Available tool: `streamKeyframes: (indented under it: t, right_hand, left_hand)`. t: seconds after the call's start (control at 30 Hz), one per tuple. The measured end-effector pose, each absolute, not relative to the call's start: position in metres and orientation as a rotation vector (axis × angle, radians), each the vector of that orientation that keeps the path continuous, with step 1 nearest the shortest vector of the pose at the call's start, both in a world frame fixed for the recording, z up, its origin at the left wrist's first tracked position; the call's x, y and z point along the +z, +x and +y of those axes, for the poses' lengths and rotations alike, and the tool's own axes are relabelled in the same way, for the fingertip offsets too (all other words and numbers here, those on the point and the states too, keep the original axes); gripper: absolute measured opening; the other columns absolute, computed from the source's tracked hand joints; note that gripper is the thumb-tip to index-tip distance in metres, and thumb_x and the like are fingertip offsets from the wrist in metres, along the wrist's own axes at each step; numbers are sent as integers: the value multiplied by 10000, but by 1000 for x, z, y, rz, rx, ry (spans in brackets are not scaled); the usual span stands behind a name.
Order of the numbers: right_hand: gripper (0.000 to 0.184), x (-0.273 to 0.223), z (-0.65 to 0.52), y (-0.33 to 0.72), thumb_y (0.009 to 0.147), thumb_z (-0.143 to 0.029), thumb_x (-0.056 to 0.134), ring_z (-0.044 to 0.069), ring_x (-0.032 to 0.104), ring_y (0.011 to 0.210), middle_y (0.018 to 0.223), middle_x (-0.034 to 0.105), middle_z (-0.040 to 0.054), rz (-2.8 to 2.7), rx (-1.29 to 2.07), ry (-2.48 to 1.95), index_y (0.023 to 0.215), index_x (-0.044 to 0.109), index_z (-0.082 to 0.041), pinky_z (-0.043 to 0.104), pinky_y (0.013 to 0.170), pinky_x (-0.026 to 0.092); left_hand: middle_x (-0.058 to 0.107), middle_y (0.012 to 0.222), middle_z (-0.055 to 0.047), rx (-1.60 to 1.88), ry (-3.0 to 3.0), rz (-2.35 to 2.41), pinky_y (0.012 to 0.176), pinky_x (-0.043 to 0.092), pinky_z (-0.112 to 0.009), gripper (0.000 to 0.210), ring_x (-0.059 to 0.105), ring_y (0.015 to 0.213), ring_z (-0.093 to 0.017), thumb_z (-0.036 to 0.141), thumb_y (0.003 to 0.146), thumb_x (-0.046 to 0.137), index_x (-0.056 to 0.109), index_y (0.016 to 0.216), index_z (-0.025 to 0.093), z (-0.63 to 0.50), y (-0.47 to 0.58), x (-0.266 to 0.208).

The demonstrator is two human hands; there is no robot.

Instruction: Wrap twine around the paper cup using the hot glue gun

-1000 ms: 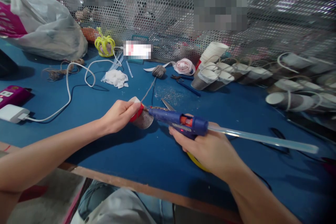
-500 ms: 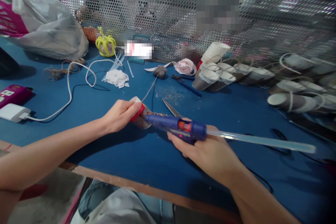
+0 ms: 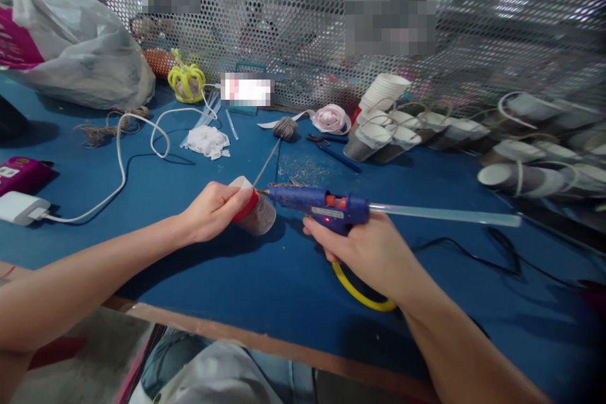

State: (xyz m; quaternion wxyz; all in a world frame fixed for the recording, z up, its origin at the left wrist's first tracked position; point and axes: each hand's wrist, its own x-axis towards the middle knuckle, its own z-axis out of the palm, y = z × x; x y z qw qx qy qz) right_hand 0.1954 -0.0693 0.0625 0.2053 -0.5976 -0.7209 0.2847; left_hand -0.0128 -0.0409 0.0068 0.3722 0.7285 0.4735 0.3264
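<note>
My left hand (image 3: 215, 211) is closed round a paper cup (image 3: 260, 214) that lies tilted, its lower part grey-brown and a red band near its white rim. A grey yarn (image 3: 267, 163) runs taut from the cup up to a small ball of yarn (image 3: 285, 129) on the table. My right hand (image 3: 357, 252) grips a blue hot glue gun (image 3: 317, 202), its red light lit and a long clear glue stick (image 3: 445, 214) sticking out behind. The gun's nozzle is at the cup's red band, by the left fingertips. Scissors with a yellow handle (image 3: 362, 295) lie under the right hand.
Blue-handled pliers (image 3: 338, 156), a pink ribbon roll (image 3: 330, 118) and white scraps (image 3: 207, 141) lie farther back. Several cups with handles (image 3: 534, 177) stand at right. A white cable (image 3: 124, 158) crosses the left, near a plastic bag (image 3: 89, 50). Perforated metal mesh (image 3: 303, 31) borders the back.
The glue gun has risen and levelled, its nozzle now at the cup's red band. More of the cup and the scissors' yellow handle show. My left hand has hardly moved.
</note>
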Motion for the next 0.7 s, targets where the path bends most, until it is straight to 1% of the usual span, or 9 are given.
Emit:
streamKeyframes:
  t: [0.13, 0.37, 0.53, 0.7]
  right_hand:
    - [212, 60, -68, 196, 731, -310, 491, 120, 547, 419, 413, 518, -37, -2022, 802, -1637, 546, 507, -208, 204, 468, 456]
    - [232, 63, -71, 197, 722, -323, 497, 128, 556, 438, 410, 523, -34, -1996, 843, -1664, 518, 495, -212, 204, 462, 453]
    - [227, 63, -68, 198, 719, -298, 498, 119, 536, 403, 386, 500, -45, -2007, 820, -1647, 509, 505, -212, 207, 464, 454]
    - [312, 65, -70, 199, 728, -318, 492, 136, 575, 463, 412, 542, -25, -2021, 839, -1644, 435, 446, -220, 211, 466, 456]
  left_hand:
    - [250, 497, 44, 842, 1890, 1210, 421, 210, -183, 420, 228, 473, -58, 405, 824, 284, 310, 495, 147, -41, -13, 7]
    - [251, 500, 43, 831, 1900, 1216, 431, 220, -186, 420, 234, 477, -58, 404, 826, 281, 328, 502, 141, -41, -12, 7]
    - [249, 492, 43, 845, 1905, 1219, 425, 208, -187, 413, 225, 471, -55, 388, 826, 292, 287, 489, 149, -42, -12, 8]
    - [251, 497, 41, 830, 1892, 1238, 430, 221, -189, 418, 237, 472, -60, 402, 820, 289, 332, 496, 142, -41, -13, 8]
